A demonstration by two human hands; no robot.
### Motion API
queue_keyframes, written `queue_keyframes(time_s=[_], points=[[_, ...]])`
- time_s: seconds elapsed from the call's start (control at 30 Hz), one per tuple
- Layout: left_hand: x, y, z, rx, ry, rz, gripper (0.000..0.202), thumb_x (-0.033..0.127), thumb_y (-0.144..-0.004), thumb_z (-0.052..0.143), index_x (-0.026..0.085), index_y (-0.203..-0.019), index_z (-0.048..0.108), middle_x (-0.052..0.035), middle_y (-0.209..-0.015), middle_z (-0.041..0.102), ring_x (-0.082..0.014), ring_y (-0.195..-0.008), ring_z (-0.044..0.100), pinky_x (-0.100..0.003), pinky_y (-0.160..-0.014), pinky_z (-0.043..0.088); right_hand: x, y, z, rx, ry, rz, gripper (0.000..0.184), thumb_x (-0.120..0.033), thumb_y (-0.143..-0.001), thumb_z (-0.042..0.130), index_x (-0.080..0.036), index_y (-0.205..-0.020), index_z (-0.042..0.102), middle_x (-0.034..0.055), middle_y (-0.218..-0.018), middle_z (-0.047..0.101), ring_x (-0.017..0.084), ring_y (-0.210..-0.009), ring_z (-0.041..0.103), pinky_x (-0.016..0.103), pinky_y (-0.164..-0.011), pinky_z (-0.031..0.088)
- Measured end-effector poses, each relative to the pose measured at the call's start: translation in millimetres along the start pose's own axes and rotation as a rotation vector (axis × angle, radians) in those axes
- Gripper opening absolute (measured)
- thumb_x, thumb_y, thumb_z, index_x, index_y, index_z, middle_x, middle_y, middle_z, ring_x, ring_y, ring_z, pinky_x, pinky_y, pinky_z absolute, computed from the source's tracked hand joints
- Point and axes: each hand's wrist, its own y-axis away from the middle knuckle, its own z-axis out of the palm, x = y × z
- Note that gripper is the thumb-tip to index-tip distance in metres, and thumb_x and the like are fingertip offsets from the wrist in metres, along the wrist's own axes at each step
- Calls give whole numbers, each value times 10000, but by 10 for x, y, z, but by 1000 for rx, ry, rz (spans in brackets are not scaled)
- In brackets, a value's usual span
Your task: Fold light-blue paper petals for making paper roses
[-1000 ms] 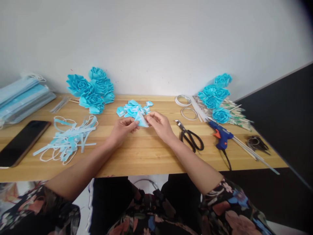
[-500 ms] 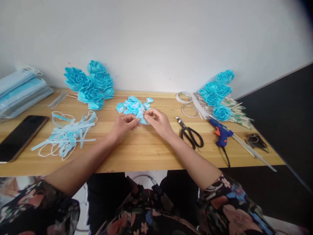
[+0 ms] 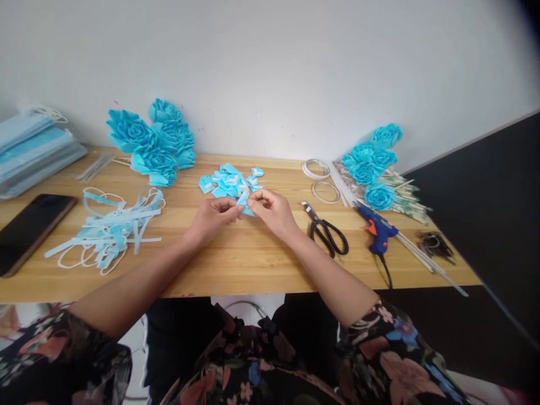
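Observation:
Between both hands is a small folded piece of light-blue mask fabric (image 3: pixel 246 209), pinched at its two sides. My left hand (image 3: pixel 216 218) grips its left edge between thumb and fingers. On the other side, my right hand (image 3: pixel 273 211) has closed its thumb and forefinger on the right edge. The fingers hide part of the piece. Just behind the hands lies a pile of folded blue petals (image 3: pixel 228 179), some with white strips on them. Black-handled scissors (image 3: pixel 327 228) rest to the right of my right wrist.
Left: blue fabric roses (image 3: pixel 156 143), cut strips and ear loops (image 3: pixel 109 228), a phone (image 3: pixel 34 230), stacked masks (image 3: pixel 37 149). Right: tape rolls (image 3: pixel 316 169), more roses (image 3: pixel 369 157), a blue glue gun (image 3: pixel 377 228), sticks (image 3: pixel 415 253), keys (image 3: pixel 436 246). A wall (image 3: pixel 270 73) rises behind the table.
The view has shifted slightly. The folded piece looks narrower between my fingers and turned a little; both hands keep their pinch on it in nearly the same place.

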Motion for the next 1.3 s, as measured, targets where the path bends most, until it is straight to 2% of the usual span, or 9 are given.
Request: queue_keyframes(time_s=[0.67,0.87,1.0,1.1,1.17,1.3], points=[[18,9,-16,-22,21,-10,306,443,-761,680,152,-668,666,-11,-634,641,-77,-542,492,-207,-543,413,6,4,-4,-9,18,14,168,-347,-785,612,-193,-721,600,-2,-757,628,123,-693,552,259,-652,433],[21,-12,-22,22,89,-18,279,421,-726,706,155,-653,667,4,-603,622,-77,-534,486,-213,-549,415,-17,19,-47,-13,-93,10,177,-375,-836,572,-199,-848,591,-2,-807,620,117,-701,553,252,-657,446],[43,-12,-19,52,105,-31,261,405,-722,711,159,-642,671,7,-590,617,-77,-533,480,-215,-553,418,-33,46,-53,0,75,-47,136,-342,-843,574,-207,-840,591,14,-876,648,132,-745,581,272,-691,462],[66,-7,-15,51,101,-31,266,410,-721,713,162,-635,669,11,-573,603,-78,-528,475,-217,-547,413,-3,50,-24,4,207,-118,111,-322,-825,606,-221,-872,616,29,-950,671,168,-878,607,303,-765,480],[68,-8,-16,48,90,-31,275,421,-721,712,163,-637,667,11,-566,596,-80,-522,472,-221,-543,411,30,43,1,7,237,-138,99,-314,-816,619,-227,-863,620,30,-955,675,177,-909,611,313,-779,487],[38,-17,-23,44,75,-38,291,440,-724,709,160,-655,669,7,-578,606,-80,-513,473,-223,-533,405,67,31,26,10,229,-130,70,-292,-819,610,-227,-794,610,19,-898,676,165,-850,617,303,-746,494]])
